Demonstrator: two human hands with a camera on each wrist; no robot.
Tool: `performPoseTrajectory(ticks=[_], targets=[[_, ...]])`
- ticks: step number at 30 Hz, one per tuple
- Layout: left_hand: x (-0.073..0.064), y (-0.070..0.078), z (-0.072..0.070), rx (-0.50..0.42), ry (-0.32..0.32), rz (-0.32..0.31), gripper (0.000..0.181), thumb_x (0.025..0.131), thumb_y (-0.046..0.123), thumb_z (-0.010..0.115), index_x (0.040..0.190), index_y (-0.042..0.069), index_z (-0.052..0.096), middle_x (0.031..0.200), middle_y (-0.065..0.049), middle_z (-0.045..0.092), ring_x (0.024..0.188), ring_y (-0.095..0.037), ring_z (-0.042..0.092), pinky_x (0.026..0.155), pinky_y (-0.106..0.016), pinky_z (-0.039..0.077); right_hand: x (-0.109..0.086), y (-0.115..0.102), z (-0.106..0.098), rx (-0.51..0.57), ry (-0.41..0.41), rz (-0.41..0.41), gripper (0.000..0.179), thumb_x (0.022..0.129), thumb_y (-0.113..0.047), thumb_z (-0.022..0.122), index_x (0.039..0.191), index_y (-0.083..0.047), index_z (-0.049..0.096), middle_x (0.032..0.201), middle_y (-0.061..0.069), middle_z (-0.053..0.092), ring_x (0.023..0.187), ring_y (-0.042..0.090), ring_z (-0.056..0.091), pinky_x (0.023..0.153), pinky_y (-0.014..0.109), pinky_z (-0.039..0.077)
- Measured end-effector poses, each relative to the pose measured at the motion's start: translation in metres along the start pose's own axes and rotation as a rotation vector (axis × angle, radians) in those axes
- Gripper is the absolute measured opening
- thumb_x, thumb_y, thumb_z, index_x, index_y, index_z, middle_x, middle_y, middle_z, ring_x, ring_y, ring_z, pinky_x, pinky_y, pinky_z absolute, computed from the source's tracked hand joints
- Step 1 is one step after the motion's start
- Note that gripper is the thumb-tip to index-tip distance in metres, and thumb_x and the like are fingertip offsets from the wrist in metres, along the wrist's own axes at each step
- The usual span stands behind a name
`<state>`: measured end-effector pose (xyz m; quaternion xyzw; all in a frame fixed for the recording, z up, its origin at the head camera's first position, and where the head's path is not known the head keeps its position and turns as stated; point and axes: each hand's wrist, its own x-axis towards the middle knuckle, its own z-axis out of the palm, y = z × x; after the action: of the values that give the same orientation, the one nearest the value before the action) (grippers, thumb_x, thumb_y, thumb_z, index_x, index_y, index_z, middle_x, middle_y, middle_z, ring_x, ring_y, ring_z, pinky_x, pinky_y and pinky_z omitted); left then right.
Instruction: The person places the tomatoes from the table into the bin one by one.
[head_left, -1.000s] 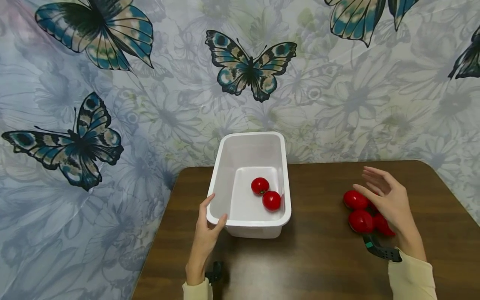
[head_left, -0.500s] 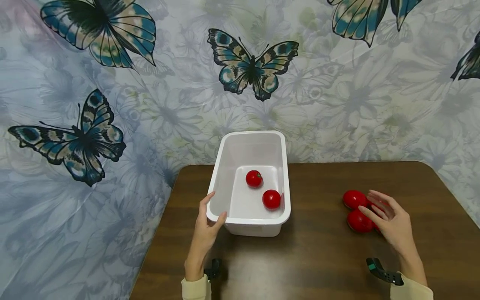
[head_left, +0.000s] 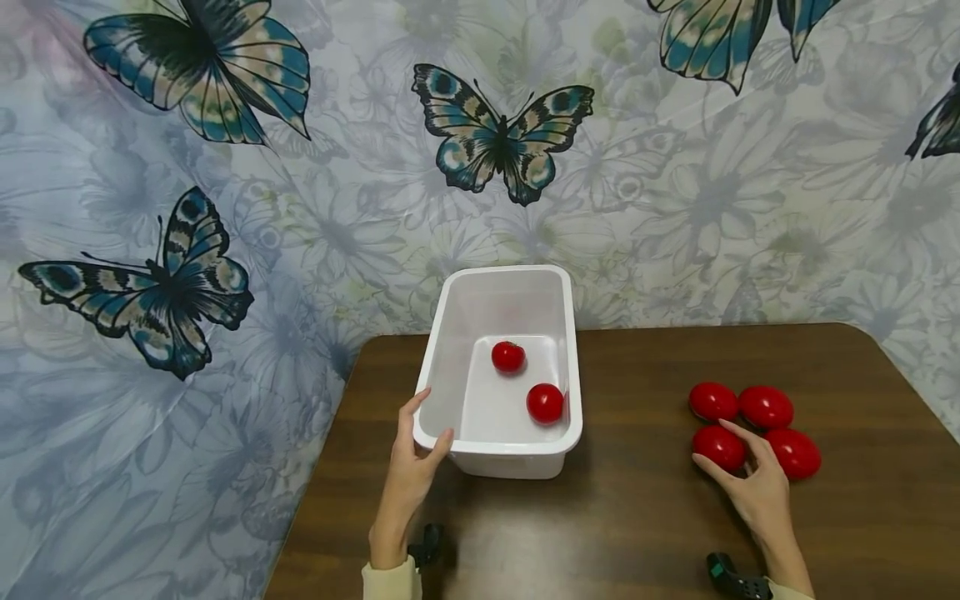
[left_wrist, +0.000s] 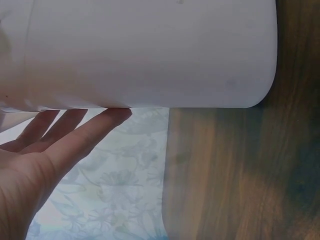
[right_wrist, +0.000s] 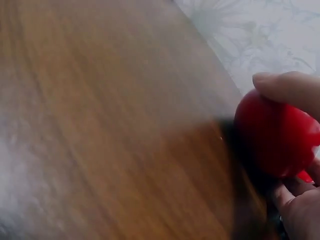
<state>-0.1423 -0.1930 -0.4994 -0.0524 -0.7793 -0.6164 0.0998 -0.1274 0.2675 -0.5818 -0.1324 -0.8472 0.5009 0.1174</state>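
Note:
My left hand (head_left: 411, 479) holds the near left corner of a white plastic tub (head_left: 498, 447), thumb at the front rim and fingers along the left side. In the left wrist view, extended fingertips touch the tub's wall (left_wrist: 150, 55). Two tomatoes, one farther back (head_left: 508, 357) and one nearer (head_left: 544, 403), lie apart on the tub's floor. At the right, my right hand (head_left: 761, 487) grips the front left tomato (head_left: 717, 447) of a cluster between thumb and fingers. The right wrist view shows this tomato (right_wrist: 275, 135) close up, with a finger over it.
Three more tomatoes lie close by: back left (head_left: 713, 401), back right (head_left: 766, 407) and front right (head_left: 797, 453). The brown wooden table (head_left: 637, 517) ends at a wall covering (head_left: 675, 217) printed with butterflies and flowers. Each wrist wears a black strap.
My right hand has come down and toward me onto the front left tomato, uncovering those on the right. Inside the tub, the farther tomato has rolled slightly left. My left hand has stayed put.

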Motion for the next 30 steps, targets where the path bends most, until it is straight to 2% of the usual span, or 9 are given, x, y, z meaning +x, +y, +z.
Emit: performPoseTrajectory(ticks=[4,10,12,16,19,23,27,30], targets=[[0.001,0.0,0.001,-0.058,-0.012,0.011,0.069,0.096,0.0,0.07,0.157,0.008,0.037,0.149,-0.028,0.042,0.126,-0.048,0.049,0.092,-0.022,0.05,-0.001,0.0,0.0,-0.03,0.013,-0.001,0.071,0.086,-0.022,0.089,0.147,-0.007,0.056,0.135,0.012,0.048,0.112,-0.009,0.037,0.087,-0.003,0.029],[0.001,-0.001,0.001,-0.051,-0.004,0.016,0.068,0.097,0.0,0.07,0.156,0.009,0.038,0.146,-0.027,0.045,0.123,-0.048,0.051,0.09,-0.022,0.051,-0.002,0.0,0.002,-0.029,0.017,-0.002,0.071,0.084,-0.021,0.09,0.146,-0.007,0.058,0.135,0.012,0.048,0.111,-0.011,0.035,0.088,-0.003,0.03],[0.001,-0.001,0.001,-0.048,-0.005,0.015,0.069,0.097,0.0,0.07,0.156,0.01,0.038,0.146,-0.026,0.045,0.123,-0.047,0.051,0.09,-0.023,0.051,-0.002,0.0,0.002,-0.022,0.018,0.009,0.07,0.084,-0.02,0.091,0.145,-0.007,0.058,0.136,0.009,0.048,0.115,-0.007,0.038,0.09,-0.003,0.03],[0.002,-0.001,0.001,-0.06,-0.009,0.011,0.069,0.097,0.0,0.07,0.157,0.01,0.037,0.147,-0.026,0.045,0.124,-0.047,0.051,0.09,-0.022,0.052,-0.002,-0.004,-0.001,0.003,0.011,0.054,0.072,0.085,-0.021,0.09,0.148,-0.01,0.057,0.145,0.007,0.048,0.133,0.012,0.044,0.093,-0.001,0.031],[0.003,0.0,0.002,-0.063,-0.009,0.009,0.069,0.096,0.0,0.07,0.157,0.01,0.037,0.147,-0.027,0.044,0.125,-0.046,0.051,0.091,-0.022,0.051,-0.001,-0.012,-0.005,0.036,0.008,0.081,0.073,0.086,-0.022,0.089,0.15,-0.014,0.056,0.152,0.004,0.047,0.135,0.013,0.044,0.093,0.0,0.034],[0.002,0.001,0.002,-0.065,-0.009,0.003,0.069,0.096,0.001,0.07,0.157,0.011,0.037,0.148,-0.027,0.043,0.126,-0.047,0.05,0.092,-0.022,0.05,0.006,-0.026,-0.013,0.063,0.021,0.041,0.072,0.087,-0.019,0.088,0.151,-0.015,0.055,0.153,0.002,0.048,0.121,-0.003,0.043,0.09,0.001,0.037],[0.002,0.0,0.001,-0.052,-0.004,-0.007,0.069,0.096,0.002,0.071,0.156,0.012,0.038,0.15,-0.024,0.043,0.127,-0.045,0.05,0.093,-0.022,0.049,0.015,-0.043,-0.019,0.09,0.043,-0.026,0.069,0.088,-0.014,0.086,0.151,-0.015,0.056,0.147,-0.001,0.049,0.118,-0.002,0.042,0.092,0.003,0.039],[0.002,0.0,0.001,-0.036,0.0,-0.014,0.069,0.096,0.003,0.072,0.156,0.013,0.039,0.152,-0.022,0.042,0.128,-0.043,0.05,0.094,-0.023,0.049,0.022,-0.061,-0.02,0.129,0.056,-0.066,0.068,0.088,-0.009,0.085,0.15,-0.017,0.058,0.141,-0.011,0.051,0.12,-0.001,0.045,0.093,0.005,0.041]])
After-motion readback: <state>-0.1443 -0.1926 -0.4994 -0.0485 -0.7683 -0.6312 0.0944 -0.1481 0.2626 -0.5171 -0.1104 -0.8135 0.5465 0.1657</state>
